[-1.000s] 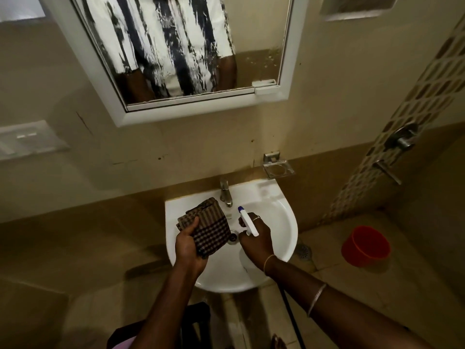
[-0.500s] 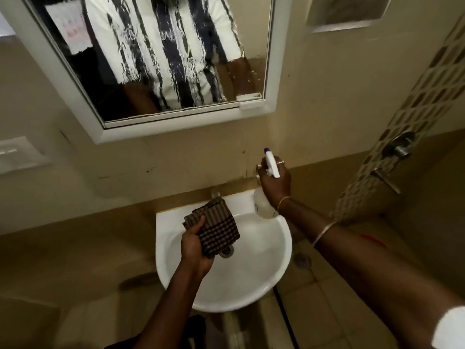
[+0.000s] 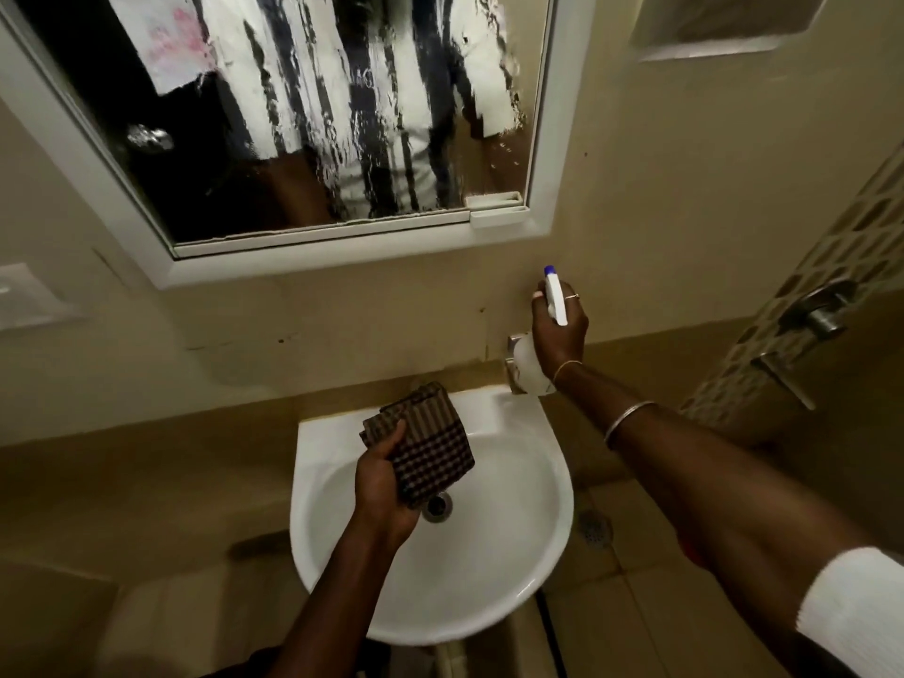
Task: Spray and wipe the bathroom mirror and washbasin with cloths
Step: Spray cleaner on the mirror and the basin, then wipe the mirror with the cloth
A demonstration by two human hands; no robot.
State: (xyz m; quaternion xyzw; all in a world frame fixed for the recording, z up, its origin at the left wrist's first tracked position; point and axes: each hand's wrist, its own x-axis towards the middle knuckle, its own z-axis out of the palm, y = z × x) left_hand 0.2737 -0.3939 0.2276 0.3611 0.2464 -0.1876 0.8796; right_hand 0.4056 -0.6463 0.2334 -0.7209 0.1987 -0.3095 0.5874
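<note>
My left hand [image 3: 384,486] grips a folded brown checked cloth [image 3: 425,445] above the white washbasin [image 3: 513,555], hiding the tap behind it. My right hand [image 3: 557,330] holds a white spray bottle [image 3: 555,298] with a blue nozzle tip, raised against the wall at the basin's right rear, nozzle pointing up toward the mirror. The white-framed mirror [image 3: 313,119] hangs above, its glass streaked with wet runs and reflecting a striped shirt.
A metal soap holder [image 3: 512,357] on the wall sits partly behind the bottle. Shower tap fittings [image 3: 817,310] jut from the tiled wall at right. A floor drain [image 3: 594,526] lies right of the basin. A white switch plate [image 3: 29,296] is at left.
My right hand lifted the spray bottle from inside the basin up and right to the wall below the mirror. The view tilted up, showing more mirror. The left hand kept the cloth over the basin.
</note>
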